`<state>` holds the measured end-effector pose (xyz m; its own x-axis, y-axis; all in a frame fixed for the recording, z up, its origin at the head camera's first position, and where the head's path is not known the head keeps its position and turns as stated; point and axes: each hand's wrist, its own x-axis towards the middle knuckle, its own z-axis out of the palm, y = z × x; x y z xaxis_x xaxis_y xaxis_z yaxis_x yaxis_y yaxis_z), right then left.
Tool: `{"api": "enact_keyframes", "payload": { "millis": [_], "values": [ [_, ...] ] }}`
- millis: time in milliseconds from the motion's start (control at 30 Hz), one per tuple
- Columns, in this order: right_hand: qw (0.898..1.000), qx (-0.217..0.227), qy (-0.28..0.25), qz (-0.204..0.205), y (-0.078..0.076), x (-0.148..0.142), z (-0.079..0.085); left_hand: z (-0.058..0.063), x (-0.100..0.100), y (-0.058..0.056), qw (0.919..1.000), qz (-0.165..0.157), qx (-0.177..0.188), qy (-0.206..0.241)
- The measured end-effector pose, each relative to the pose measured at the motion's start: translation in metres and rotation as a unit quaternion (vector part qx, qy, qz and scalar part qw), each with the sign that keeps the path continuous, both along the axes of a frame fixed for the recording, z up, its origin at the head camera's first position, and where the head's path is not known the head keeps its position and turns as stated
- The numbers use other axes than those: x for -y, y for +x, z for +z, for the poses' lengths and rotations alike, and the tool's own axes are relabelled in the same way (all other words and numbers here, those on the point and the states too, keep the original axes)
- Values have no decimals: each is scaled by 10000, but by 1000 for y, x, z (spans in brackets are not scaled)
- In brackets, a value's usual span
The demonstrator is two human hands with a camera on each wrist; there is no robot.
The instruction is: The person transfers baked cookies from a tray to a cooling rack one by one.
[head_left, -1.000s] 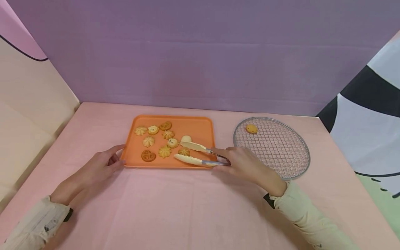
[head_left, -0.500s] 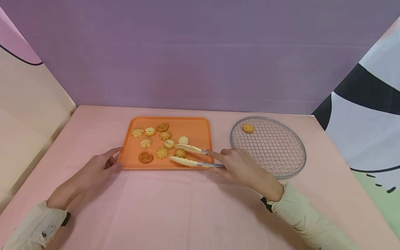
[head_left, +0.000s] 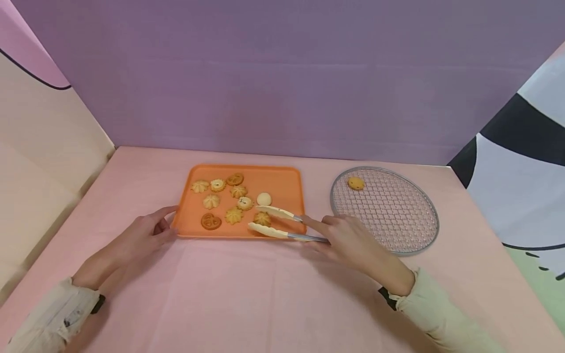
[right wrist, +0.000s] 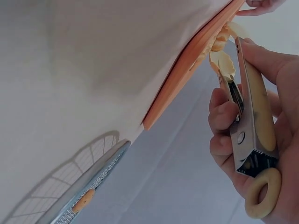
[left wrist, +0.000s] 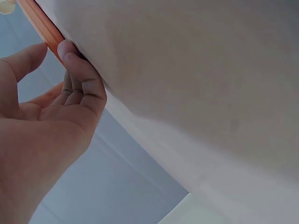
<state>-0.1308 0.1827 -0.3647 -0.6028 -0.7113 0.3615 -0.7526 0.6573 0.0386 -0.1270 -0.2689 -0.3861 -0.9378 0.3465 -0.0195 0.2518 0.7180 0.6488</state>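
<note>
My left hand [head_left: 143, 234] pinches the left rim of an orange tray [head_left: 282, 179] between thumb and fingers. In my right hand [head_left: 346, 240] are metal tongs [head_left: 304, 238] with cream scalloped tips, seen from below in the right wrist view with their pull ring [right wrist: 264, 193]. The tongs' tips stand apart on both sides of a flower-shaped cookie [head_left: 263, 219] near the tray's front right. A plain round cookie [head_left: 264, 199] lies just behind the upper tip. Several other cookies, flower-shaped, animal-faced and pretzel-shaped [head_left: 211, 221], cover the tray's left and middle.
To the right of the tray lies a round wire mesh rack [head_left: 393, 211] with a grey rim. One yellow oval cookie [head_left: 355, 183] sits at its far left. Pink cloth [head_left: 229, 294] covers the table, with a purple wall [head_left: 282, 88] behind.
The tongs have shifted slightly toward the tray's front, so the plain round cookie shows more fully. The view swayed a little; the left hand stays at the tray's rim.
</note>
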Motion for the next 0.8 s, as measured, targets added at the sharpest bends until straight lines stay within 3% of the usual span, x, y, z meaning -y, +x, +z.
{"api": "enact_keyframes", "payload": {
  "millis": [400, 800],
  "values": [
    [9990, -250, -362, -24, 8, -19, 0, -2, 0, -2, 10000, 75, 48, 15],
    [9978, -330, -464, -343, 14, -36, 6, -4, 1, -1, 9999, 63, 51, 90]
  ]
}}
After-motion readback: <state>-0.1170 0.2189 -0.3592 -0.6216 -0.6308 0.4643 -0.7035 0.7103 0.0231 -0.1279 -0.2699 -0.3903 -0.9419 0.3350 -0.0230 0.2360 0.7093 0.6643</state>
